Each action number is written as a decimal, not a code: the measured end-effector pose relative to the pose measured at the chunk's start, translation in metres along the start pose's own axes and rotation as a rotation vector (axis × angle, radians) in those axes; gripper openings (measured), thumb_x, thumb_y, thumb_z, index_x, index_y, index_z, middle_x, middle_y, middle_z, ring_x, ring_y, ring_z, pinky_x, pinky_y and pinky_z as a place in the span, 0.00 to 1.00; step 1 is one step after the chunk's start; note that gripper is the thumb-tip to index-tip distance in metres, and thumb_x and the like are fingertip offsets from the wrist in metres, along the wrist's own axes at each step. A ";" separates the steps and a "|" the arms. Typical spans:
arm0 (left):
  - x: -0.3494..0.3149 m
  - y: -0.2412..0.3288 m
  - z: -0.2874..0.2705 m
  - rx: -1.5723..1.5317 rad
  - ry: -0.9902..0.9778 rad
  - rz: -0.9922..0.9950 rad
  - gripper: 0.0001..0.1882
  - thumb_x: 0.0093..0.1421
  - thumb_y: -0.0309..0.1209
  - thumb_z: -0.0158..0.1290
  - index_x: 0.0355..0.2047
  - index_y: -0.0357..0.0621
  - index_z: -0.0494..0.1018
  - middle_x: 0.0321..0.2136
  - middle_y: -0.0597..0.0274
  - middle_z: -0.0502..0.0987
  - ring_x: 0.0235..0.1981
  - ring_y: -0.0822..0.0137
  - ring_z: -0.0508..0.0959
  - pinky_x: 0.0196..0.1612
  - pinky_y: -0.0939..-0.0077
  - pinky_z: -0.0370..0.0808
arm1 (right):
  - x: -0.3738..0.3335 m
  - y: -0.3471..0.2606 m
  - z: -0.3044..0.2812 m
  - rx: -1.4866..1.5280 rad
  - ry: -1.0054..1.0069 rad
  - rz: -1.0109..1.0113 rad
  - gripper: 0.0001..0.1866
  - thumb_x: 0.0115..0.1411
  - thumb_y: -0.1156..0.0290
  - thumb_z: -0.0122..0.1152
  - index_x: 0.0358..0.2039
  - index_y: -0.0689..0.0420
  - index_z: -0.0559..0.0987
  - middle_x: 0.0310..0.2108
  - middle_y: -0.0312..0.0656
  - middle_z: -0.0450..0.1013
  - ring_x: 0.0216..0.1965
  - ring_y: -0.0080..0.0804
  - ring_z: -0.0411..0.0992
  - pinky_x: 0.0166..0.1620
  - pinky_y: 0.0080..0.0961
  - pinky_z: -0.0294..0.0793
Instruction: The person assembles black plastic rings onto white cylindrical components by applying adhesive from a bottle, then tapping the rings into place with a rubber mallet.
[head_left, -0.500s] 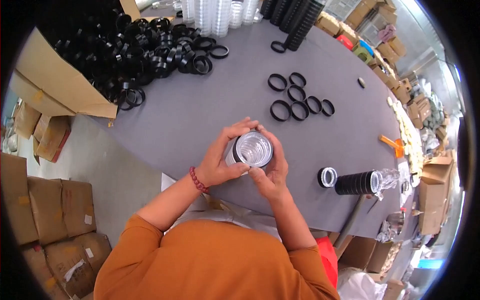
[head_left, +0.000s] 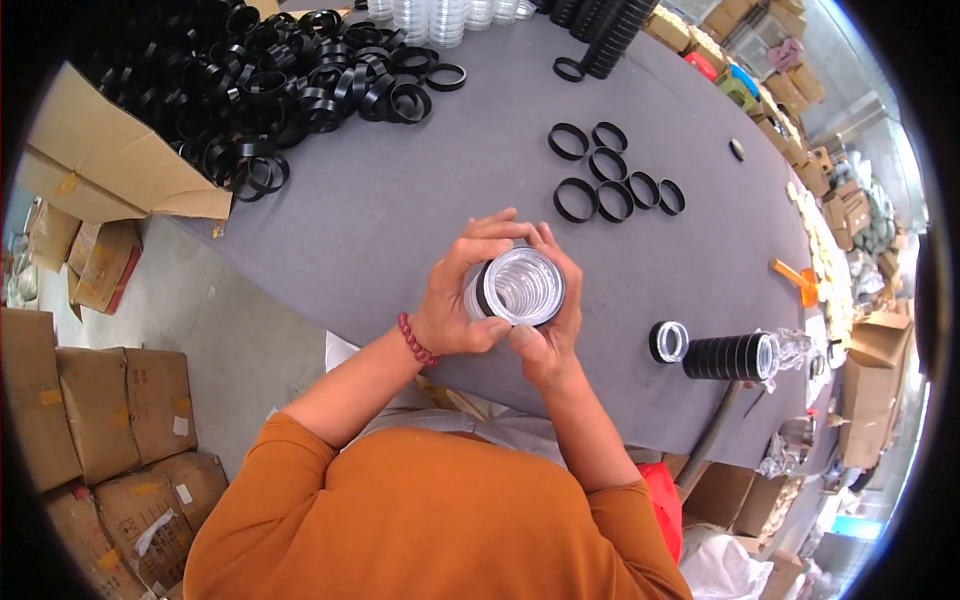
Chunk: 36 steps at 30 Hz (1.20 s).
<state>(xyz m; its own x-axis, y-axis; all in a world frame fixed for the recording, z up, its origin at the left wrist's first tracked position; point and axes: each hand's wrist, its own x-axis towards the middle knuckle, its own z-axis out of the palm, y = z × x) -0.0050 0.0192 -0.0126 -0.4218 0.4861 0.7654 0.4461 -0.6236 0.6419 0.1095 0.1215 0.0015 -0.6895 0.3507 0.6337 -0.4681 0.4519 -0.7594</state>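
Note:
My left hand [head_left: 452, 302] wraps round one side of a stack of clear plastic rings [head_left: 524, 287] with a black ring round its outside. My right hand [head_left: 558, 322] curves round the other side of the same stack. Both thumbs press at the near rim, while the fingertips come close together at the far side. The open end faces up toward me and shows ribbed clear walls within. How much of the stack lies below is hidden by my palms. Beyond my hands, several loose black rings [head_left: 613, 201] stand grouped on the grey table [head_left: 400, 210].
A heap of black rings [head_left: 265, 85] spills from a cardboard box [head_left: 120, 150] at the far left. Clear stacks [head_left: 445, 22] and black stacks [head_left: 615, 40] stand at the back. At right lie a wrapped black stack [head_left: 725, 357], a short ring piece [head_left: 668, 342] and an orange tool [head_left: 797, 280].
The view has shifted a little, so the table things sit higher and slightly farther right. Both hands keep hold of the clear stack, which looks slightly higher and farther right in the picture.

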 end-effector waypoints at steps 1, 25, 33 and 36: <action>0.002 0.001 0.000 0.001 -0.033 0.011 0.34 0.53 0.49 0.63 0.54 0.48 0.63 0.57 0.49 0.69 0.63 0.46 0.65 0.65 0.50 0.60 | -0.001 0.001 -0.002 0.004 0.005 0.000 0.41 0.54 0.49 0.63 0.60 0.62 0.64 0.59 0.56 0.66 0.67 0.57 0.55 0.68 0.49 0.49; -0.010 0.017 -0.017 -0.137 -0.130 -0.445 0.57 0.42 0.37 0.72 0.67 0.43 0.49 0.54 0.52 0.70 0.56 0.60 0.71 0.64 0.62 0.61 | -0.040 -0.033 -0.137 -1.099 0.307 0.284 0.27 0.59 0.68 0.60 0.58 0.63 0.69 0.53 0.57 0.67 0.56 0.54 0.65 0.58 0.45 0.66; -0.020 0.007 -0.018 -0.118 -0.140 -0.407 0.54 0.44 0.43 0.73 0.65 0.39 0.54 0.55 0.52 0.70 0.56 0.61 0.72 0.60 0.65 0.67 | -0.080 -0.015 -0.173 -1.526 0.108 0.451 0.31 0.58 0.61 0.63 0.58 0.64 0.68 0.57 0.55 0.65 0.60 0.52 0.62 0.61 0.46 0.59; -0.025 0.011 -0.016 -0.183 -0.101 -0.456 0.55 0.44 0.44 0.73 0.66 0.39 0.54 0.56 0.51 0.70 0.56 0.61 0.72 0.60 0.65 0.67 | -0.050 -0.027 -0.151 -1.602 0.028 0.555 0.38 0.53 0.56 0.67 0.59 0.64 0.66 0.59 0.54 0.63 0.63 0.53 0.58 0.63 0.49 0.54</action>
<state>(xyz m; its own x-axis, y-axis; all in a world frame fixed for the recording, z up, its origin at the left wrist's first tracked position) -0.0026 -0.0095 -0.0256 -0.4593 0.7854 0.4149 0.0848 -0.4262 0.9006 0.2398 0.2157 0.0126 -0.5489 0.7459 0.3772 0.8088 0.5879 0.0144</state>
